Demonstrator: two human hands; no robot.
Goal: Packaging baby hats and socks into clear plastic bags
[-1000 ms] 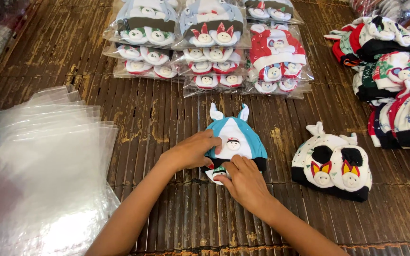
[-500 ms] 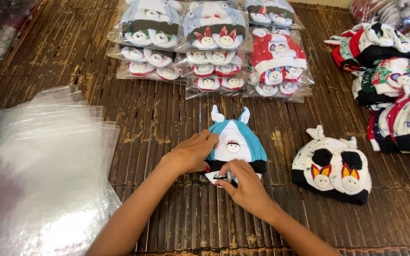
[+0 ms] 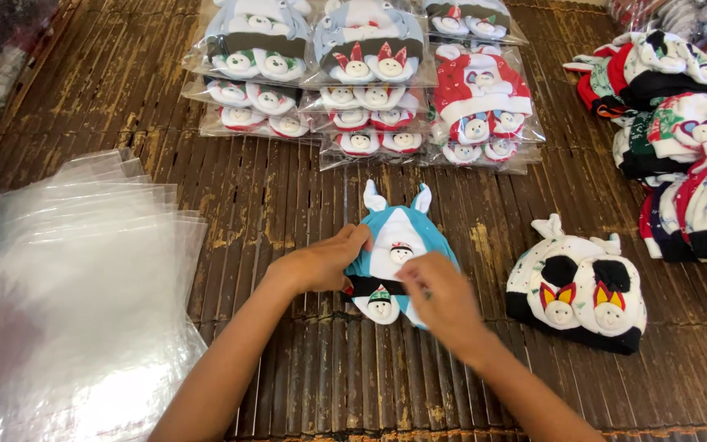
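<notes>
While both hands work at it, the scene reads so:
Change: the right hand [image 3: 443, 296] has slid up from the lower edge onto the blue hat [image 3: 398, 245]; the small penguin trim that it covered a second ago now shows.
Left hand [image 3: 325, 260]: fingers curled on the hat's left side, pressing it flat, as before.
Right grip: fingers bent over the black band; whether they pinch anything, I cannot tell.
Hat's place: flat on the slatted surface [image 3: 288, 180], between the clear bags [image 3: 67, 278] and the white hat [image 3: 578, 286].
Meaning: smoothing or folding seems under way.
</notes>
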